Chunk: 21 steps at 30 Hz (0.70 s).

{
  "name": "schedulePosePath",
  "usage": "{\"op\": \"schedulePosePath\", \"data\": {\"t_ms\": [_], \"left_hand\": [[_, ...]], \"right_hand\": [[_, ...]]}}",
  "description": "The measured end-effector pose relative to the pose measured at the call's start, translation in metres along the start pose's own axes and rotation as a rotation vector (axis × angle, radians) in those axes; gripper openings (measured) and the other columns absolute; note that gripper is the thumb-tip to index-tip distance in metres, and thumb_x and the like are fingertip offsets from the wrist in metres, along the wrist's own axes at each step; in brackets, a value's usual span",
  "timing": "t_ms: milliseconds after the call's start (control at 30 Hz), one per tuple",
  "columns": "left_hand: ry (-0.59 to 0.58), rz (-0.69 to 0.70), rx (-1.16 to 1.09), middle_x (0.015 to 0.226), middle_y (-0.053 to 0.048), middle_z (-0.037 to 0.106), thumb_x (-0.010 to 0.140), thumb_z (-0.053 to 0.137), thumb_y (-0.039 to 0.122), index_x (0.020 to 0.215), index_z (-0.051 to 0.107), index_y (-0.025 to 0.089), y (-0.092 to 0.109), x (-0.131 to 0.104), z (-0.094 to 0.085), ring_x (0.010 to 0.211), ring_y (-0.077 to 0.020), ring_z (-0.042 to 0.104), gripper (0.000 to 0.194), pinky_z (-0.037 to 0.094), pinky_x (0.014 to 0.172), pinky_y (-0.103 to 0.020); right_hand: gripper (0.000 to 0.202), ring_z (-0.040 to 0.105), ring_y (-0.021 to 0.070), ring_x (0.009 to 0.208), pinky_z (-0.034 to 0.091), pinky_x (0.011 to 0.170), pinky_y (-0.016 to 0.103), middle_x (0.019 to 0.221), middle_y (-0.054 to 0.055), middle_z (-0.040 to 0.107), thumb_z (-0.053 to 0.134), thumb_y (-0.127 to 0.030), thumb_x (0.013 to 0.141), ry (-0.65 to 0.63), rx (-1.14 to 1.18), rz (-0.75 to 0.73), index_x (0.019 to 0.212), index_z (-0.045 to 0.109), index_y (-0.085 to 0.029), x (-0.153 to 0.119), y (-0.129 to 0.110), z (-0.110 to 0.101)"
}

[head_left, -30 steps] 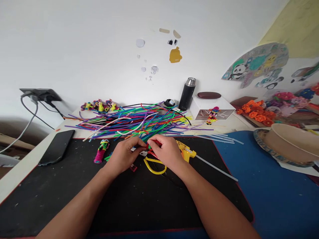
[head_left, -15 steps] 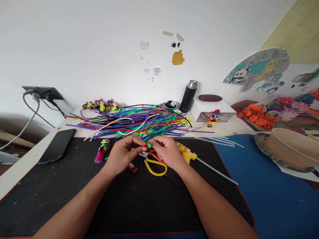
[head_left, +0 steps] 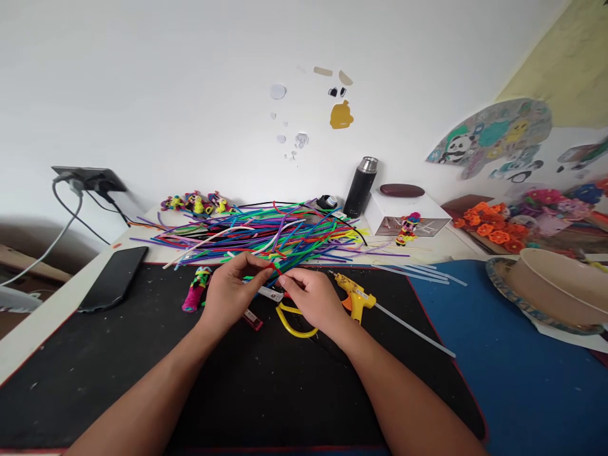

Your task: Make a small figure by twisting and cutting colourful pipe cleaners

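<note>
A small fuzzy piece of red and green (head_left: pixel 274 266) is held up in the air over the black mat with a red edge (head_left: pixel 266 392), in front of the big heap of bright fuzzy craft sticks (head_left: pixel 237 237). Its red part is pinched by the thumb and pointing finger of the left hand (head_left: pixel 232 288). The fingers of the right hand (head_left: pixel 318 301) are curled in and brought right up to the piece, but it cannot be told if the piece is gripped by them too.

Some work can be seen as done. Three tiny dolls in yellow, pink and purple (head_left: pixel 197 202) are lined up at the back of the white desk (head_left: pixel 52 316), and one little doll with a fluffy pink and blue top (head_left: pixel 407 231) is stood by the white box (head_left: pixel 396 212). These look all made. A fuzzy pink figure with a green and yellow top (head_left: pixel 194 294) is laid beside the left hand, and it seems mostly put together.

The small piece looks only partly shaped, and it is not joined to any doll. The scissors with yellow and red handles (head_left: pixel 289 324) are left under the hands. The yellow glue gun (head_left: pixel 358 297) is laid by the right hand, not held.
</note>
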<state>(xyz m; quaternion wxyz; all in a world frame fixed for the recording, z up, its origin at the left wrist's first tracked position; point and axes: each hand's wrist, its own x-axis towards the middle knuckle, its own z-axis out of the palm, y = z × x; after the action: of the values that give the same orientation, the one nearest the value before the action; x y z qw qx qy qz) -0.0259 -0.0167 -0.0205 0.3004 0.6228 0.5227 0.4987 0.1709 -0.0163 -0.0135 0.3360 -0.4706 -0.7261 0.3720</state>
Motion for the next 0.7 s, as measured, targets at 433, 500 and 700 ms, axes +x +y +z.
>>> {"op": "schedulePosePath", "data": {"t_ms": [433,500,700], "left_hand": [[-0.124,0.151,0.366,0.091,-0.003,0.082,0.088,0.068,0.030,0.089,0.076,0.025,0.0055,0.0063,-0.0048,0.085,-0.0236,0.077,0.010,0.058,0.077,-0.032],[-0.160,0.174,0.363,0.091,-0.003,0.081,0.088,0.067,0.030,0.088,0.076,0.025,0.0071,0.0070,-0.0055,0.084,-0.0237,0.076,0.010,0.058,0.079,-0.032],[-0.258,0.219,0.350,0.087,-0.003,0.079,0.089,0.065,0.030,0.086,0.075,0.025,0.0089,0.0065,-0.0056,0.083,-0.0235,0.075,0.012,0.055,0.077,-0.032]], "right_hand": [[0.032,0.048,0.0152,0.059,0.020,0.058,0.031,0.062,0.000,0.061,0.059,-0.031,0.102,-0.008,-0.288,-0.065,0.072,0.068,-0.021,-0.0021,-0.0022,0.0009],[0.032,0.050,0.0156,0.060,0.020,0.058,0.031,0.063,0.001,0.062,0.059,-0.032,0.102,-0.007,-0.317,-0.070,0.073,0.069,-0.022,-0.0015,-0.0021,-0.0010],[0.032,0.053,0.0159,0.061,0.022,0.059,0.031,0.065,0.001,0.065,0.061,-0.031,0.102,-0.003,-0.374,-0.071,0.073,0.070,-0.022,-0.0005,-0.0034,-0.0061]]}}
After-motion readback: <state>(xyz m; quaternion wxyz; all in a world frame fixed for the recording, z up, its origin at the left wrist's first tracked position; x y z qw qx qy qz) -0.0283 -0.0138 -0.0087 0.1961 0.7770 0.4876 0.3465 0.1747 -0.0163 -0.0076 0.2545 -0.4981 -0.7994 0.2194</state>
